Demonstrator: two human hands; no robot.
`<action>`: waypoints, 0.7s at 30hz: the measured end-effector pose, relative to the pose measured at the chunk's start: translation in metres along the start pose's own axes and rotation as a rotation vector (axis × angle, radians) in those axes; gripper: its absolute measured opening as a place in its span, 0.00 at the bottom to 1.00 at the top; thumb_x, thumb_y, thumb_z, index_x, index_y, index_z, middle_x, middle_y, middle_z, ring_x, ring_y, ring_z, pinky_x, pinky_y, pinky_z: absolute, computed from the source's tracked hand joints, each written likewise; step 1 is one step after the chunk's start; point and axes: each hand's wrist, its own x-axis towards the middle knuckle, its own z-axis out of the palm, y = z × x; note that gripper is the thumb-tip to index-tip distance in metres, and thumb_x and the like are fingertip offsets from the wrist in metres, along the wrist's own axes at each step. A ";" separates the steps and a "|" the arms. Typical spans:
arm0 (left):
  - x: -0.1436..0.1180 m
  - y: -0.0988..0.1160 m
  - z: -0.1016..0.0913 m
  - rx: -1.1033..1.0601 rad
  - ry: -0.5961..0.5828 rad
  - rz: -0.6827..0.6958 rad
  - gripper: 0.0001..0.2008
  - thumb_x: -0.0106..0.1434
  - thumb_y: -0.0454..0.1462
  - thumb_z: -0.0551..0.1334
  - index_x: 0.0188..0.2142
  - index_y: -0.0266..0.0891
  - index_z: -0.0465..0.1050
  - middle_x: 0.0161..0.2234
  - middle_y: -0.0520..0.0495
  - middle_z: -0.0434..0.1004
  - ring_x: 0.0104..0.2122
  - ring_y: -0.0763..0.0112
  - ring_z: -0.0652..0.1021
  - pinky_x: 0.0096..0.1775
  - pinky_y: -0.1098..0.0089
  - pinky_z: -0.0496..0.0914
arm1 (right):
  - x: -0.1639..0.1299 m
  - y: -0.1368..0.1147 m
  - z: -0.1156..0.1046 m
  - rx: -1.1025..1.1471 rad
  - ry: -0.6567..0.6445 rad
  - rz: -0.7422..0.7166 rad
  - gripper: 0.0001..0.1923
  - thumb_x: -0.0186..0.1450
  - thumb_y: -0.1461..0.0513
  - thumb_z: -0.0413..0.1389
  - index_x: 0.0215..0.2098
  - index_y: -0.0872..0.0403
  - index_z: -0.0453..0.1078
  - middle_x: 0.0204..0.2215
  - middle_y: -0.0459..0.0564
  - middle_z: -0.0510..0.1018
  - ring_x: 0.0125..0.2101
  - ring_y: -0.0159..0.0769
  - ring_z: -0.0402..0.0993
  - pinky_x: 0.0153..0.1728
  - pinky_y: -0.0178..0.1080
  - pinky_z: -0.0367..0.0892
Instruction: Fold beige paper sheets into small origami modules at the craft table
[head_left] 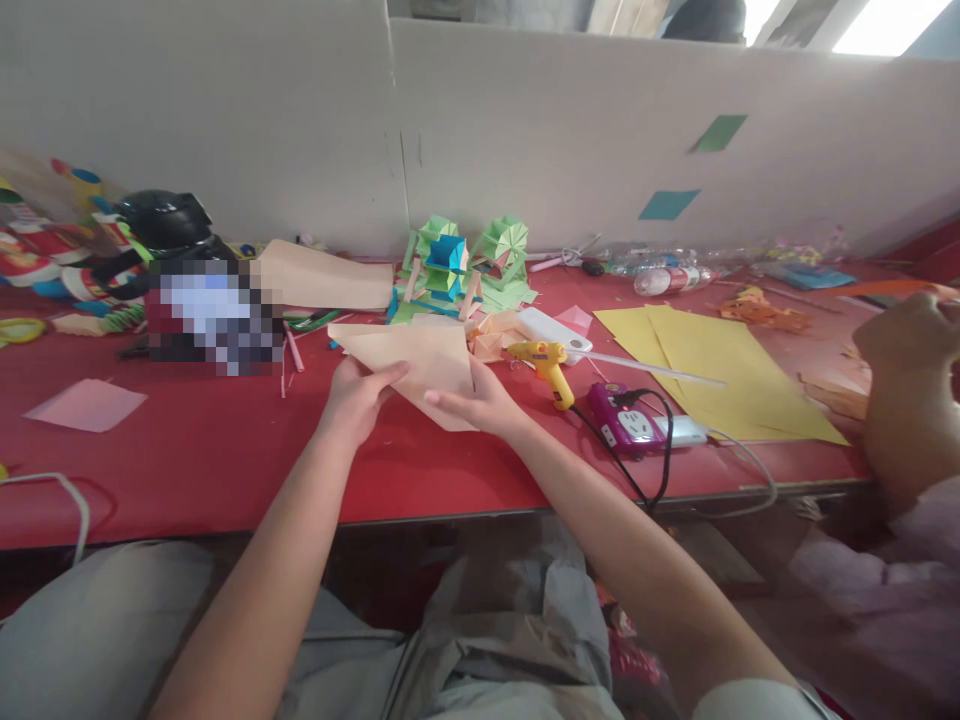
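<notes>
Between my two hands is a sheet of pale peach paper (pixel 431 358), lifted and tilted just over the red table (pixel 420 470). My left hand (pixel 356 395) grips its left edge, thumb on top and fingers underneath. On the right edge, my right hand (pixel 480 400) pinches the paper the same way. Beyond the sheet stand folded green and blue paper pieces (pixel 448 262), with a peach folded paper piece (pixel 495 335) close behind my right hand. A yellow glue gun (pixel 551 370) with a clear glue stick lies to the right of that hand.
A purple power strip (pixel 630 420) with cables lies right of the glue gun, before yellow sheets (pixel 720 370). A white power bank (pixel 555 333) is behind the gun. Pink paper (pixel 86 405) lies left. Another person's hand (pixel 911 390) is at far right.
</notes>
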 end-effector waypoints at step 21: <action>-0.002 0.002 0.000 -0.074 -0.027 -0.020 0.21 0.46 0.31 0.76 0.41 0.35 0.79 0.42 0.42 0.83 0.43 0.58 0.81 0.45 0.64 0.76 | 0.006 0.005 -0.007 0.102 0.181 0.162 0.20 0.53 0.56 0.67 0.43 0.55 0.77 0.40 0.52 0.84 0.39 0.44 0.80 0.40 0.42 0.74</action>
